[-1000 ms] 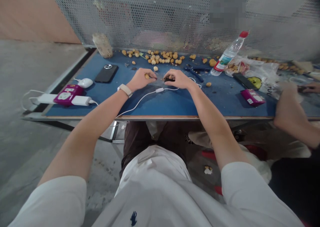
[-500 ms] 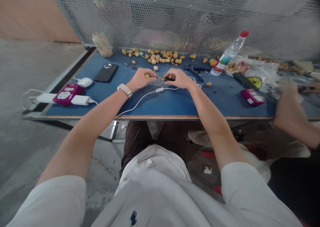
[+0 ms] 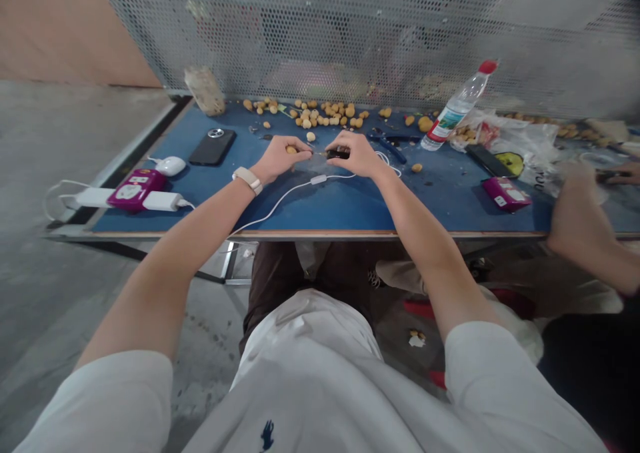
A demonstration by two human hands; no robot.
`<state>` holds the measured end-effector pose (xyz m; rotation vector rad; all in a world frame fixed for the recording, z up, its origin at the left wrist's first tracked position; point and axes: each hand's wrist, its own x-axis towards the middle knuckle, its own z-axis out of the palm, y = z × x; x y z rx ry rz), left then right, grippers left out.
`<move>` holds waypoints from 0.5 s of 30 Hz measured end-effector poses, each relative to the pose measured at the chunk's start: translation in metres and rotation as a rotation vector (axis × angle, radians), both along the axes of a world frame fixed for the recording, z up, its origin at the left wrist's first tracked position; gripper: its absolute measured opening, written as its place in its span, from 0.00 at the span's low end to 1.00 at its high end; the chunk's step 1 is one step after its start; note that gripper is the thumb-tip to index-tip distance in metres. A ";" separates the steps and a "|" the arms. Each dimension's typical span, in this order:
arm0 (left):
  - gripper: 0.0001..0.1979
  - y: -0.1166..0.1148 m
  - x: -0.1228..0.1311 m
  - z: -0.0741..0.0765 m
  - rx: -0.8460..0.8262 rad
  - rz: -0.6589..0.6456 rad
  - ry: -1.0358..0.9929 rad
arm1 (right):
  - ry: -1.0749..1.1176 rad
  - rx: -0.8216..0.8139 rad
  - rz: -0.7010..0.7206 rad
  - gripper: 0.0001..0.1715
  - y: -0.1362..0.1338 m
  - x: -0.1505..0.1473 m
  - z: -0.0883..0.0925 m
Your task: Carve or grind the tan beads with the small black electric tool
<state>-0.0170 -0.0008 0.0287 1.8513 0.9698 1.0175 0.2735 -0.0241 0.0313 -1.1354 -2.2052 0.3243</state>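
Note:
My left hand (image 3: 283, 156), with a pale watch band at the wrist, is closed in a pinch over the blue tabletop. A small tan nut-like piece (image 3: 291, 150) shows between its curled fingers, and something dark and tiny sits at the fingertips. Facing it, my right hand (image 3: 354, 153) is closed around a short black-handled tool (image 3: 338, 154) with a thin metal tip pointing left. That tip is close to my left fingertips; I cannot tell whether they touch. A white cable (image 3: 285, 195) with an inline switch (image 3: 319, 180) runs below both hands and loops beside the right one.
Tan nut-like pieces (image 3: 330, 116) line the mesh panel (image 3: 310, 40). Blue-handled pliers (image 3: 393, 145), a water bottle (image 3: 457, 110) and a plastic bag (image 3: 540, 143) are rightward. A phone (image 3: 213, 148) and purple power adapter (image 3: 135, 190) lie leftward. Another person's arm (image 3: 580, 220) reaches in.
My left hand has shifted slightly left, and the gap between its fingertips and the tool looks a little wider. The right hand keeps its hold on the tool.

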 end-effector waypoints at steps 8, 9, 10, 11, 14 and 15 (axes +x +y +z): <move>0.15 0.000 0.003 -0.003 -0.082 -0.024 -0.036 | -0.030 0.062 0.008 0.28 -0.003 -0.004 0.000; 0.14 0.000 0.003 -0.003 -0.075 -0.024 -0.035 | -0.031 0.060 0.013 0.28 -0.003 -0.005 -0.001; 0.14 0.000 0.003 -0.003 -0.063 -0.023 -0.032 | -0.030 0.057 0.016 0.29 -0.003 -0.005 -0.001; 0.14 -0.001 0.003 -0.002 -0.049 -0.023 -0.028 | -0.027 0.054 0.017 0.29 -0.003 -0.006 -0.001; 0.12 -0.003 0.002 0.003 0.011 -0.019 0.008 | -0.013 0.044 0.008 0.28 -0.002 -0.004 -0.001; 0.12 -0.004 0.002 0.005 0.048 -0.010 0.034 | -0.008 0.040 0.003 0.28 0.000 -0.002 0.000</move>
